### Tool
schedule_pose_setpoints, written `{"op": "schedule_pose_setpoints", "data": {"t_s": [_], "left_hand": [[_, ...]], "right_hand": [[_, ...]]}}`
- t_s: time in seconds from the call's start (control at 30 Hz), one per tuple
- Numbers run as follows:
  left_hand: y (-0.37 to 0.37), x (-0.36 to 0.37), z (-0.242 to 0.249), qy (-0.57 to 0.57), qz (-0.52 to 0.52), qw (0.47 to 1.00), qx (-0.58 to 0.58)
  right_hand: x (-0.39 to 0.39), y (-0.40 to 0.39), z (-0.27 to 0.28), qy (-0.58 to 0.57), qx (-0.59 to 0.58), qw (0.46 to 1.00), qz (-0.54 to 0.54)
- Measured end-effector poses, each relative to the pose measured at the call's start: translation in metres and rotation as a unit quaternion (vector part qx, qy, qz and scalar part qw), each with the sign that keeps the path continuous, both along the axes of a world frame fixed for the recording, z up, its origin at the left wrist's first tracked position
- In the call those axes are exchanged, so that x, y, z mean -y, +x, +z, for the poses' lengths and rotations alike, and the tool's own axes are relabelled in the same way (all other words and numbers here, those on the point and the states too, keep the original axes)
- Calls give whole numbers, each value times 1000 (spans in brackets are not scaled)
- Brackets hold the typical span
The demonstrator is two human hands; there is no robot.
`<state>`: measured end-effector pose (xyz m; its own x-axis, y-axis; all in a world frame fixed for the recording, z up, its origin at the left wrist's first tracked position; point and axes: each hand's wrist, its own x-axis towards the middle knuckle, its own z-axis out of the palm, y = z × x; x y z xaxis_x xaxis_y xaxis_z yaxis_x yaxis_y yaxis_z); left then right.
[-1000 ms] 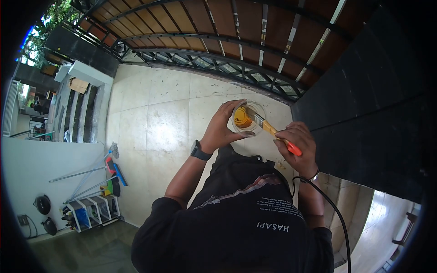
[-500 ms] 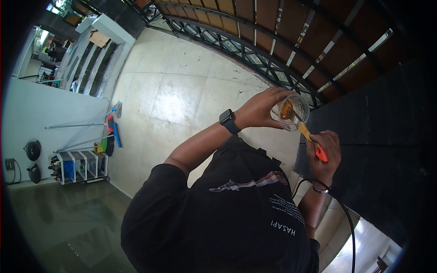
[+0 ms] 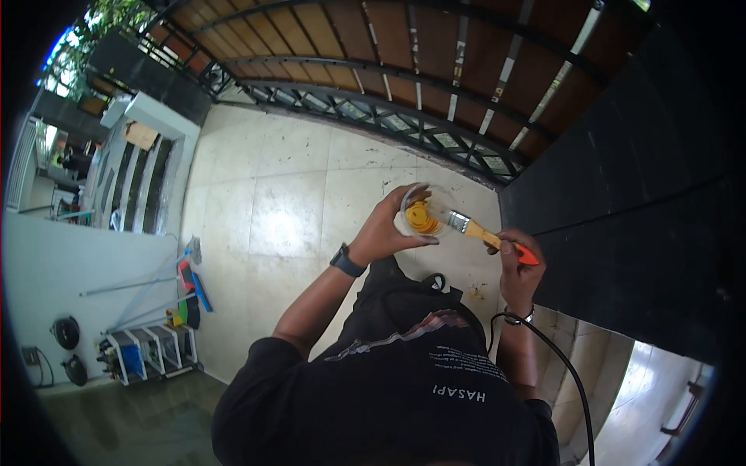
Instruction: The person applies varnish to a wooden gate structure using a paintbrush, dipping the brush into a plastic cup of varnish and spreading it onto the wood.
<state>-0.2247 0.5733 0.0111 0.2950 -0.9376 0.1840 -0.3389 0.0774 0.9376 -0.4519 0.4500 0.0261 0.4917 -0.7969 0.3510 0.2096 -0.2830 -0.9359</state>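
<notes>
My left hand [image 3: 391, 225] wraps round a clear plastic cup [image 3: 435, 203] that holds something yellow-orange [image 3: 421, 218]. In my right hand [image 3: 517, 260] is a paintbrush [image 3: 483, 234] with a wooden, orange-tipped handle. Its metal band and pale bristles point left into the mouth of the cup; whether the bristles touch the yellow contents cannot be made out. A dark watch sits on my left wrist and a metal band on my right.
A black metal gate with brown panels [image 3: 311, 35] stands ahead. On the right is a dark wall [image 3: 622, 194]. Brooms, a white rack [image 3: 148, 353] and steps [image 3: 140, 182] are at the left. A black cable [image 3: 571, 365] hangs near my right arm.
Both hands, with the cup and brush, have moved left and slightly down in view. The brush lies flatter, and the cup's yellow contents show more. The view has shifted too.
</notes>
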Motion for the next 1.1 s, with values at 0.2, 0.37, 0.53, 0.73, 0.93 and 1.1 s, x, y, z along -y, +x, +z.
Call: {"op": "schedule_pose_setpoints", "data": {"t_s": [0.2,0.37,0.53,0.73,0.93,1.1], "left_hand": [[-9,-4,-15,12,27,998,-47],[-9,1,-21,41,10,998,-44],[-6,9,-24,63,4,996,-69],[14,27,-27,62,-14,993,-103],[57,40,-30,83,-27,991,-97],[117,42,-30,87,-46,992,-75]], "right_hand": [[2,-4,-13,212,27,977,21],[6,-6,-31,332,78,940,8],[10,-8,-58,451,163,877,38],[19,5,-66,507,203,836,47],[42,38,-67,489,233,840,-16],[60,86,-70,485,240,841,-32]]}}
